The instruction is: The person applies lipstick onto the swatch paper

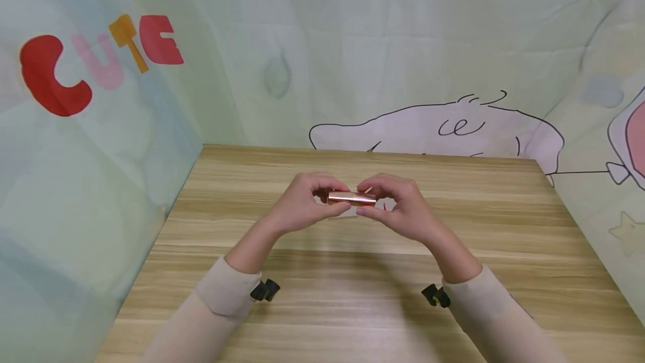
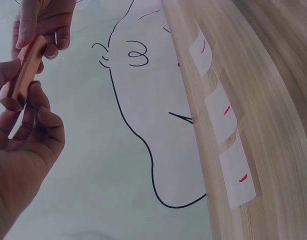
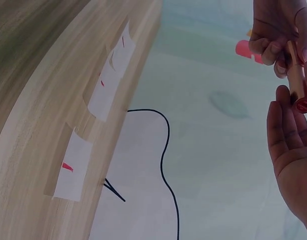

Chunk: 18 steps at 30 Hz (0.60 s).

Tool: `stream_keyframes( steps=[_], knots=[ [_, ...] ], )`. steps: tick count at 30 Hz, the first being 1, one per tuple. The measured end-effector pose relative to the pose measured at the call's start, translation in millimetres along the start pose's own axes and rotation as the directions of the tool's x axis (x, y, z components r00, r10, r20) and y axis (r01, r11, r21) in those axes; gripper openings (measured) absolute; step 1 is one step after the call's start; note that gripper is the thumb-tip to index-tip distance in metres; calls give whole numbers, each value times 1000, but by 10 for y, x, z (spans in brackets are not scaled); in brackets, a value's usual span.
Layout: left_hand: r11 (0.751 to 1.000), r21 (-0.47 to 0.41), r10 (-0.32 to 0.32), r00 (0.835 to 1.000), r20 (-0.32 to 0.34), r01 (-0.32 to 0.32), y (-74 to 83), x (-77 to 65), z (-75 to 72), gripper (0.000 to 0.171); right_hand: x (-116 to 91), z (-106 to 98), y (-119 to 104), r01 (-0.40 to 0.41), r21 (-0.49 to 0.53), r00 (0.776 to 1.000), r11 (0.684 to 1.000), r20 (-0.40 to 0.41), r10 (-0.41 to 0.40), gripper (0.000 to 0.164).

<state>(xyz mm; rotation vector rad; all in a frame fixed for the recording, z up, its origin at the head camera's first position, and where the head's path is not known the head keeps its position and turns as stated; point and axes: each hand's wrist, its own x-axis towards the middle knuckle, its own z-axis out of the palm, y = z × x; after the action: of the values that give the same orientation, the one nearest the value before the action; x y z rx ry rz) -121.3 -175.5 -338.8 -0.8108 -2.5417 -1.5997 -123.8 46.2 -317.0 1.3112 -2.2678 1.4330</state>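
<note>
A rose-gold lipstick tube (image 1: pixel 351 199) lies level between both hands above the table, its cap on as far as I can see. My left hand (image 1: pixel 308 204) pinches its left end between thumb and fingers. The right end is pinched by the thumb and fingers of my right hand (image 1: pixel 403 209). In the right wrist view the lipstick tube (image 3: pixel 296 75) shows a red label on its end. Small white paper pieces (image 2: pixel 221 112), each with a short red mark, rest on the table; in the head view the hands and tube partly hide them.
The wood-grain table (image 1: pixel 353 296) meets a printed cloth backdrop (image 1: pixel 282 32) at the back and left. Dark clips (image 1: pixel 265 290) sit at both sleeve cuffs. The paper pieces have raised, curling edges.
</note>
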Motion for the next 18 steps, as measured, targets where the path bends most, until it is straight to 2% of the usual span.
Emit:
stream_keyframes(
  steps=[10, 18],
  knots=[
    [1000, -9, 28, 999, -17, -29, 23, 66, 90, 18, -61, -17, 46, -34, -43, 999, 999, 2, 34, 22],
    [995, -91, -39, 999, -16, 37, 51, 193, 244, 21, -154, -59, 104, -88, -38, 996, 995, -20, 88, 18]
  ],
)
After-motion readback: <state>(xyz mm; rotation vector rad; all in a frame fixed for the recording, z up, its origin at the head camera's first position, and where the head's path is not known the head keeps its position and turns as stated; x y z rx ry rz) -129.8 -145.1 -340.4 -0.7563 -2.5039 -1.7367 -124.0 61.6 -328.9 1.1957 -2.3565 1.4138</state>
